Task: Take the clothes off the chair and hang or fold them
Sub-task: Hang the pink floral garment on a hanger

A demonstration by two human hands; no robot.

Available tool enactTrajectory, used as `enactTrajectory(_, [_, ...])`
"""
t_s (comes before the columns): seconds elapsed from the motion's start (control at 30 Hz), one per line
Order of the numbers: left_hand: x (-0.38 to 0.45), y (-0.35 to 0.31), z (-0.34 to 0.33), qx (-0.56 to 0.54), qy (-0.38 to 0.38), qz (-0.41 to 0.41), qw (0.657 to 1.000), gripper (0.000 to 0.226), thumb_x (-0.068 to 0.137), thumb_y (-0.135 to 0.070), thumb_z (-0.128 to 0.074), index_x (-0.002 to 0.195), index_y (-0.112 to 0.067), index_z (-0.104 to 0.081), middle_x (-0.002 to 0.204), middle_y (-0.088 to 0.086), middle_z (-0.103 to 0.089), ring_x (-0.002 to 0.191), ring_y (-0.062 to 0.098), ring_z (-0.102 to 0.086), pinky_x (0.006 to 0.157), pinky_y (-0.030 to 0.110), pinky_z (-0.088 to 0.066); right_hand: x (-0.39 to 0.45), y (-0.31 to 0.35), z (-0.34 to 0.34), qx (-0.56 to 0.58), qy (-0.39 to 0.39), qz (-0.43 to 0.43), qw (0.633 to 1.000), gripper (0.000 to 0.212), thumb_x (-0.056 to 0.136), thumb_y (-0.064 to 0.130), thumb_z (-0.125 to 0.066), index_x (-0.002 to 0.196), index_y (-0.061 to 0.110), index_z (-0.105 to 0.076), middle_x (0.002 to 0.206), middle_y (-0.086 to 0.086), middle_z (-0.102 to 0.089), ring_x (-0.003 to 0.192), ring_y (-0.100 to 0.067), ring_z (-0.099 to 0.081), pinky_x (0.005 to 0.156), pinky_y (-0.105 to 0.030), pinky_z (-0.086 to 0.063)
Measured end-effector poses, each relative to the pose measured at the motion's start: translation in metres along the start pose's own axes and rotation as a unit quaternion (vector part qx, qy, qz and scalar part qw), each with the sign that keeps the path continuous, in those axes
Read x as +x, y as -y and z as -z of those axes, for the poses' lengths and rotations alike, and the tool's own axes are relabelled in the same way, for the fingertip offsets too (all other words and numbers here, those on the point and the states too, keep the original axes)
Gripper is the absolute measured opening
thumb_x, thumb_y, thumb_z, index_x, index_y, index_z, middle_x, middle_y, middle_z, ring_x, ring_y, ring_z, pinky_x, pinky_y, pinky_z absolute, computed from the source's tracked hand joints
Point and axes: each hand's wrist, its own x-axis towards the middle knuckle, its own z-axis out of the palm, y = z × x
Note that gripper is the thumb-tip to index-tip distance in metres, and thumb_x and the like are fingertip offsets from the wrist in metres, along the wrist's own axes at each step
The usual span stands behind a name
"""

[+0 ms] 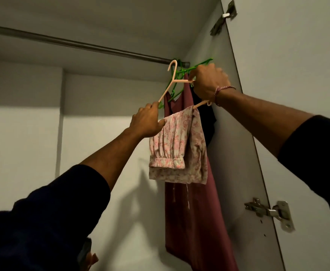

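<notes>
Two dark-sleeved arms reach up into an open white wardrobe. The left hand [147, 122], at seven o'clock from the hanger's neck, pinches the lower left end of a pale pink plastic hanger [176, 81], steadying it. The right hand [209, 83], at three o'clock, wraps its fingers round the hanger's other shoulder, a red-and-white thread bracelet [221, 90] at the wrist. Folded over the hanger's bar, a pink floral cotton garment [176, 145] hangs doubled so it cannot slide off. Behind it, a long maroon garment [191, 202] and a dark one [207, 122] hang from green plastic hangers [181, 72]. Farthest, at twelve o'clock, the pink hook appears to meet the grey metal rail [82, 45], though whether it is seated is unclear.
</notes>
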Motion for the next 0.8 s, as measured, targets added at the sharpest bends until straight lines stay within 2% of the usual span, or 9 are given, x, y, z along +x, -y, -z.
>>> enactTrajectory(0.17, [0.045, 0.023, -0.035, -0.013, -0.029, 0.004, 0.999, 0.069, 0.093, -0.046, -0.062, 0.147, -0.014, -0.034, 0.144, 0.014, -0.048, 0.127, 0.036, -0.049, 0.101, 0.053, -0.045, 0.047, -0.008, -0.042, 0.009, -0.026, -0.002, 1.0, 0.022, 0.1, 0.017, -0.056, 0.118, 0.014, -0.07, 0.105, -0.01, -0.067, 0.082, -0.023, -0.059, 0.07, -0.036, -0.054])
enactTrajectory(0.33, [0.098, 0.045, -0.05, -0.008, -0.046, 0.001, 0.999, 0.071, 0.094, -0.047, -0.06, 0.149, -0.013, -0.032, 0.146, 0.014, -0.046, 0.13, 0.036, -0.048, 0.103, 0.053, -0.044, 0.104, -0.01, -0.074, -0.009, -0.046, 0.008, 0.999, 0.023, 0.098, 0.016, -0.059, 0.117, 0.017, -0.072, 0.107, -0.012, -0.067, 0.092, -0.032, -0.065, 0.079, -0.041, -0.057])
enactTrajectory(0.53, [0.166, 0.07, -0.058, -0.01, -0.058, 0.003, 0.998, 0.07, 0.094, -0.045, -0.061, 0.15, -0.012, -0.032, 0.145, 0.016, -0.047, 0.129, 0.036, -0.049, 0.103, 0.053, -0.045, 0.165, -0.007, -0.105, -0.004, -0.047, 0.003, 0.999, 0.025, 0.096, 0.014, -0.06, 0.118, 0.016, -0.071, 0.107, -0.012, -0.067, 0.095, -0.033, -0.066, 0.085, -0.047, -0.058])
enactTrajectory(0.73, [0.195, 0.086, -0.069, -0.003, -0.07, -0.003, 0.998, 0.072, 0.094, -0.044, -0.061, 0.15, -0.012, -0.031, 0.144, 0.016, -0.048, 0.129, 0.036, -0.049, 0.103, 0.053, -0.044, 0.194, -0.002, -0.122, -0.024, -0.034, 0.023, 0.999, 0.032, 0.089, 0.012, -0.061, 0.119, 0.016, -0.071, 0.113, -0.018, -0.067, 0.103, -0.041, -0.065, 0.088, -0.045, -0.056])
enactTrajectory(0.8, [0.197, 0.092, -0.076, 0.0, -0.067, -0.001, 0.998, 0.072, 0.094, -0.044, -0.061, 0.15, -0.011, -0.031, 0.144, 0.016, -0.048, 0.128, 0.036, -0.049, 0.103, 0.053, -0.044, 0.197, -0.004, -0.126, -0.03, -0.033, 0.023, 0.999, 0.03, 0.089, 0.012, -0.062, 0.117, 0.015, -0.072, 0.11, -0.017, -0.068, 0.099, -0.04, -0.066, 0.085, -0.043, -0.055])
